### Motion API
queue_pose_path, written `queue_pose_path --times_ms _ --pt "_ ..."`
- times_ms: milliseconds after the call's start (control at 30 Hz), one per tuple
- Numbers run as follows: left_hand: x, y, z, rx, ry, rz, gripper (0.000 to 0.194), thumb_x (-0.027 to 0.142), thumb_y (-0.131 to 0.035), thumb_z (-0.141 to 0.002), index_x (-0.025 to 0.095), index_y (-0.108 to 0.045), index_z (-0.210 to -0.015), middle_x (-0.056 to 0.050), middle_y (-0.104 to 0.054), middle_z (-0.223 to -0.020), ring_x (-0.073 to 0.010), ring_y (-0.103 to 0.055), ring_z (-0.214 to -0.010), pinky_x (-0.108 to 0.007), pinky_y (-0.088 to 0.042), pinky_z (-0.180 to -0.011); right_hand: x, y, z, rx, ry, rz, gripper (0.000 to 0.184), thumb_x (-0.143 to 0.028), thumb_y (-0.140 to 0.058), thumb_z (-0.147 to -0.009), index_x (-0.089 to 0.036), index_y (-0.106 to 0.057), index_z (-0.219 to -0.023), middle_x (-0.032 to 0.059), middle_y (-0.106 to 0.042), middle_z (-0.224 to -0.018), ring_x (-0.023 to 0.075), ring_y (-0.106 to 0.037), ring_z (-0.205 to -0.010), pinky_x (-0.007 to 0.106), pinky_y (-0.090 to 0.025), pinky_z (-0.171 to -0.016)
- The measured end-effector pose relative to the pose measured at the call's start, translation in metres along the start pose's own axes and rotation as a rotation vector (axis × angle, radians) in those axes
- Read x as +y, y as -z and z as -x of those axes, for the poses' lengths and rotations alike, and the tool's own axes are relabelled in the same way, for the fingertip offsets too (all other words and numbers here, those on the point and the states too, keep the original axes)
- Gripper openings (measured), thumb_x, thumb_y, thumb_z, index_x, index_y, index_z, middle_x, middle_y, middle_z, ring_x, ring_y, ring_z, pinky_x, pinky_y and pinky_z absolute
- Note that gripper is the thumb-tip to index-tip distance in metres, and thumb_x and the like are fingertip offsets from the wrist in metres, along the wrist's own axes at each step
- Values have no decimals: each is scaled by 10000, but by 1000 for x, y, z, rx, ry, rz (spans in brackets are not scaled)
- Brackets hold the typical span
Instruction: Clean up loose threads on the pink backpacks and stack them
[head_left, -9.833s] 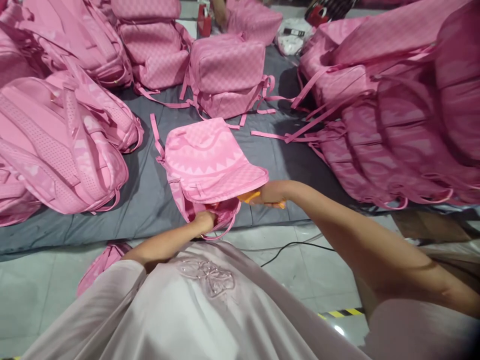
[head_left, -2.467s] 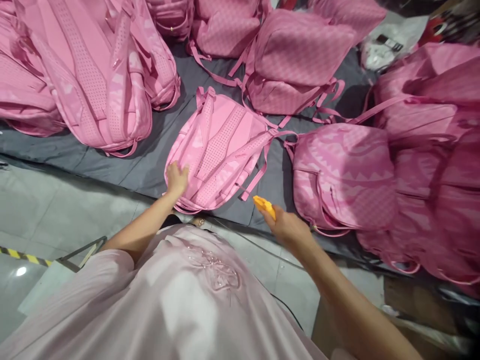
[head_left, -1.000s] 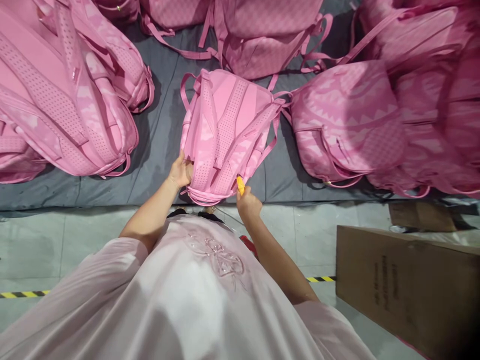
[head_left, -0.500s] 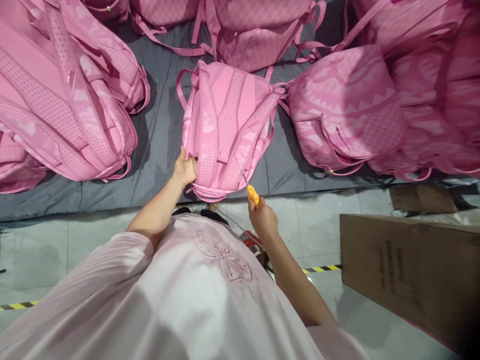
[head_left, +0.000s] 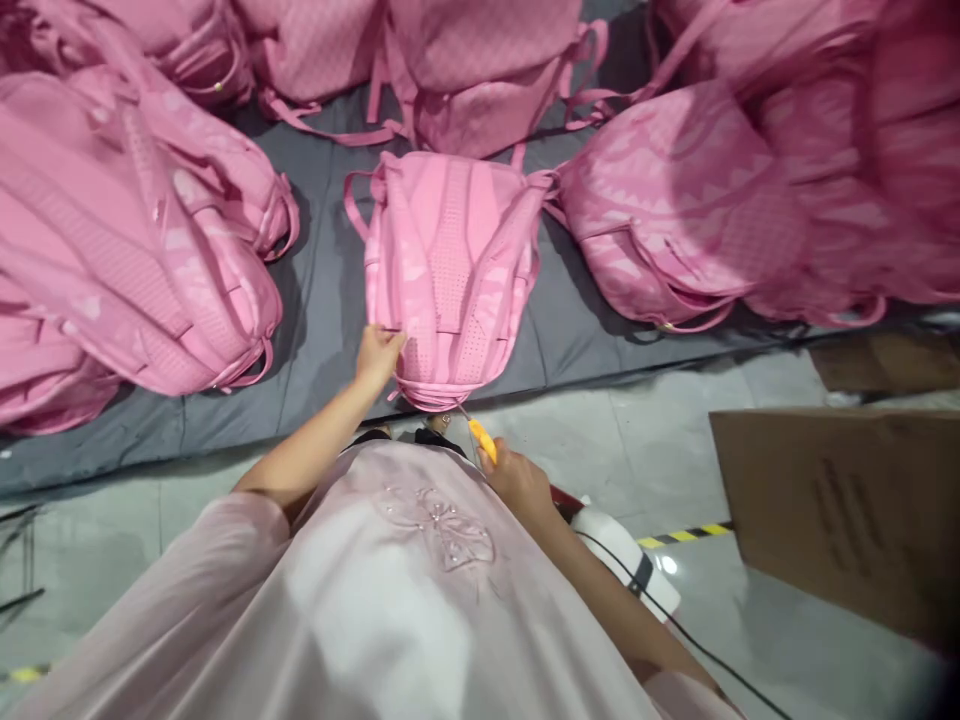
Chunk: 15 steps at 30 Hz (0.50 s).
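A pink backpack point(head_left: 450, 270) lies straps-up on the grey mat point(head_left: 322, 280), its bottom edge toward me. My left hand point(head_left: 377, 357) grips its lower left corner, fingers curled on the fabric. My right hand point(head_left: 517, 478) is closed round a small orange-handled tool point(head_left: 482, 440) with a thin metal tip, held just below and apart from the backpack's bottom edge.
Piles of pink backpacks lie at the left point(head_left: 127, 240), at the back point(head_left: 465, 70) and at the right point(head_left: 720, 190). A brown cardboard box point(head_left: 840, 510) stands on the tiled floor at right. A white device with a black cable point(head_left: 626, 565) sits by my right arm.
My right hand has drawn the orange tool back from the backpack's lower edge toward my body. My left hand keeps its hold on the corner. The view has tilted slightly, showing the white device.
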<state>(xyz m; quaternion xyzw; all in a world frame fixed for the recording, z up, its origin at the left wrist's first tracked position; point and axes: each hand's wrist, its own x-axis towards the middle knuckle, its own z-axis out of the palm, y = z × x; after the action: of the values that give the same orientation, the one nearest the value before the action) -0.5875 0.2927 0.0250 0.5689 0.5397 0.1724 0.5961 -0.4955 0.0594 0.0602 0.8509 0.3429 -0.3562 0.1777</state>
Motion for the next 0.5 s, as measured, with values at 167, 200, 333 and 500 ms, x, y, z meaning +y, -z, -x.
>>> queue_pose_path --times_ms 167,200,333,500 --pt "-26 -37 30 -237 -840 -939 744 212 -630 -813 208 -396 -1519 -177 -241 -1640 -370 -224 -1513 -574 -199 -1207 1 -2 7 -40 74 -194 421 -482 -380 -1029 -188 -564 -1268 142 -734 -1070 272 -707 -1007 323 -489 -792" --pt "-31 -47 28 -309 -892 -1043 760 180 -628 -798 203 -398 -1522 -199 -229 -1639 -390 -224 -1510 -598 -188 -1196 3 -2 5 -12 51 -226 419 -468 -389 -1028 -186 -557 -1289 147 -733 -1078 276 -706 -1015 333 -493 -805" --pt "-30 -85 8 -293 -898 -1222 831 112 -579 -761 121 -332 -1554 -307 -287 -1579 -433 -320 -1455 -640 -233 -1131 16 0 -5 47 -61 -351 409 -440 -478 -997 -183 -562 -1304 155 -733 -1074 288 -712 -996 356 -508 -785" --pt "36 -109 -12 -208 -767 -1001 856 103 -532 -765 103 -258 -1576 -180 -715 -1068 -327 -655 -1045 -514 -432 -976 28 6 2 130 -34 -506 410 -491 -468 -996 -218 -564 -1285 112 -727 -1113 259 -705 -993 323 -494 -760"
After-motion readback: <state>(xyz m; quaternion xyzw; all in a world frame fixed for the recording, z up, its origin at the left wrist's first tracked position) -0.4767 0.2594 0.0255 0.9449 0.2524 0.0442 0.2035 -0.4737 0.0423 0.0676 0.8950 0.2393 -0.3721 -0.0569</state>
